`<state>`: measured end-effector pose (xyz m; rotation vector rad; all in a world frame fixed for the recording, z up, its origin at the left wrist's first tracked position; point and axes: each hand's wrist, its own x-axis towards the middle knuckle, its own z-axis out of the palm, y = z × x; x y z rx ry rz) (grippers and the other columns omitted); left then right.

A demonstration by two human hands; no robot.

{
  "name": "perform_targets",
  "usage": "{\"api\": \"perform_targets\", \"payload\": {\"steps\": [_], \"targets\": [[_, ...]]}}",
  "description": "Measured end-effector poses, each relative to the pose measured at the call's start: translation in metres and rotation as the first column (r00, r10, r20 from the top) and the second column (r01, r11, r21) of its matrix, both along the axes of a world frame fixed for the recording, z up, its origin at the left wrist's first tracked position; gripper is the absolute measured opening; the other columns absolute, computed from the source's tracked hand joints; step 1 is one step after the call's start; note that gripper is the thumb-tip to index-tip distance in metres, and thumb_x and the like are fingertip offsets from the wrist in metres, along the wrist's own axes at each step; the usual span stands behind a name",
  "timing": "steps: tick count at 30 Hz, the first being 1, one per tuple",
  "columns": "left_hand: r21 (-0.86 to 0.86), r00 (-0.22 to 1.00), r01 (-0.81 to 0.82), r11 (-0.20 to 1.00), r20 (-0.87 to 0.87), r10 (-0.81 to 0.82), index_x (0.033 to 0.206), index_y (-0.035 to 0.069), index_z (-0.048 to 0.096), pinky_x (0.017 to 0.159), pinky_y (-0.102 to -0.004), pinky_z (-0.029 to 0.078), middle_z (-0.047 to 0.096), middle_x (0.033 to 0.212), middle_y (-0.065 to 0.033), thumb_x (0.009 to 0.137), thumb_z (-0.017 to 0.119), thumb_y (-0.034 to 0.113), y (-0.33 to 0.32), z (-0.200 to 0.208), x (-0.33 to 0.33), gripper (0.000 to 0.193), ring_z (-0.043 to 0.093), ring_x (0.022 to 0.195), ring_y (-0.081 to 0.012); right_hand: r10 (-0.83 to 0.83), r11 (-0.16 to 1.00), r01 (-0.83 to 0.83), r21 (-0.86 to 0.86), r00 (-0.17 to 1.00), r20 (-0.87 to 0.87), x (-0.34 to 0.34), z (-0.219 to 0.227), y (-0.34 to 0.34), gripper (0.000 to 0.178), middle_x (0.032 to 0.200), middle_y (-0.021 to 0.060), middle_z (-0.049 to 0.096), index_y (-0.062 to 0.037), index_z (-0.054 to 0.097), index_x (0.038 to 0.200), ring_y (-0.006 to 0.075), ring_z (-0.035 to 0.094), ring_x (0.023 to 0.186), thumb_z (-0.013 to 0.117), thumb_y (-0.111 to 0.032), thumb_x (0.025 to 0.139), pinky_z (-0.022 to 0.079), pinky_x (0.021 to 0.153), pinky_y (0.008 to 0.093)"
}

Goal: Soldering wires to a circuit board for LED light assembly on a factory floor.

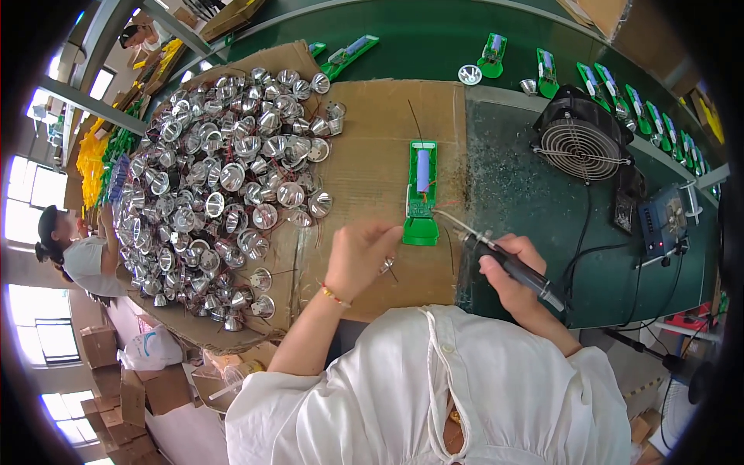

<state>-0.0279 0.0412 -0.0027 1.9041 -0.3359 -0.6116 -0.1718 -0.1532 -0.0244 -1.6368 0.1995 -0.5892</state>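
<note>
So the right grip (518,267) is wrapped around the dark handle of a soldering iron (535,282), and the iron's thin metal end points away from it, up and to the left, right at the little green circuit board (419,209). Can't honestly tell if the tip is touching or just super close. The left grip (361,254) has thumb and fingers bunched together at the near left edge of the green housing (421,232); whether something's pinched in there, I can't tell. That housing lies between the two grips and a bit beyond them, lengthwise, on a sheet of brown cardboard (364,170), with a bluish cell (423,170) in its far half and some thin red wires (443,203) sticking out toward the right grip's side. There's a small shiny piece (387,265) half hidden just under the left grip. Out to the left of the left grip is a massive heap of silver reflector cups (232,178), wires poking out all over. Beyond the right grip, a black fan (580,147) sits on the green table (620,291), and further right there's a blue box (657,225). More green housings (607,81) are lined up past the fan, well away from either grip.
</note>
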Motion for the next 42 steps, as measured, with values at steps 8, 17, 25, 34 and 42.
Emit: {"api": "perform_targets", "payload": {"steps": [8,17,25,34,42], "targets": [[0.102,0.933,0.126,0.987,0.327,-0.153,0.074,0.0,0.063,0.058,-0.0255,0.041,0.054,0.072,-0.0051,0.076,0.066,0.014,-0.021,-0.011,0.006,0.015,0.051,0.065,-0.0132,-0.098,0.995,0.096,-0.022,0.991,-0.089,0.01,0.0,0.005,0.016,0.063,0.002,0.056,-0.0009,0.055,0.08,0.0049,0.05,0.055,0.068,-0.009,0.075,0.041,0.05,0.021],[0.139,0.943,0.141,0.98,0.283,-0.175,0.073,-0.001,0.063,0.058,-0.0257,0.042,0.054,0.076,-0.0066,0.076,0.066,0.015,-0.024,-0.015,0.01,0.017,0.051,0.065,-0.0139,-0.091,0.995,0.095,0.026,0.987,-0.13,0.012,-0.006,0.008,0.016,0.066,0.0038,0.056,0.0001,0.053,0.081,0.0066,0.051,0.055,0.066,-0.008,0.076,0.042,0.049,0.0212],[0.143,0.949,0.141,0.98,0.262,-0.175,0.071,0.001,0.064,0.06,-0.03,0.046,0.057,0.077,-0.0107,0.074,0.066,0.017,-0.023,-0.013,0.013,0.017,0.057,0.065,-0.0204,-0.097,0.989,0.112,0.1,0.985,-0.143,0.013,-0.002,0.01,0.015,0.063,0.0022,0.056,-0.0006,0.053,0.079,0.0049,0.05,0.054,0.066,-0.008,0.077,0.041,0.049,0.0198],[0.133,0.951,0.135,0.982,0.259,-0.166,0.07,0.0,0.064,0.059,-0.03,0.046,0.056,0.077,-0.0106,0.074,0.066,0.017,-0.025,-0.013,0.013,0.018,0.057,0.063,-0.0204,-0.119,0.952,0.147,0.268,0.986,-0.119,0.008,0.0,0.007,0.015,0.068,0.0083,0.058,0.0005,0.051,0.085,0.0095,0.054,0.055,0.062,-0.007,0.079,0.046,0.051,0.0218],[0.168,0.932,0.148,0.975,0.305,-0.194,0.075,0.001,0.064,0.061,-0.0298,0.046,0.059,0.082,-0.011,0.078,0.063,0.015,-0.02,-0.009,0.009,0.014,0.058,0.067,-0.0216,-0.098,0.947,0.13,0.293,0.988,-0.122,0.007,-0.004,0.008,0.014,0.069,0.0084,0.058,0.0008,0.051,0.085,0.01,0.055,0.056,0.062,-0.007,0.08,0.046,0.051,0.0226]]}}
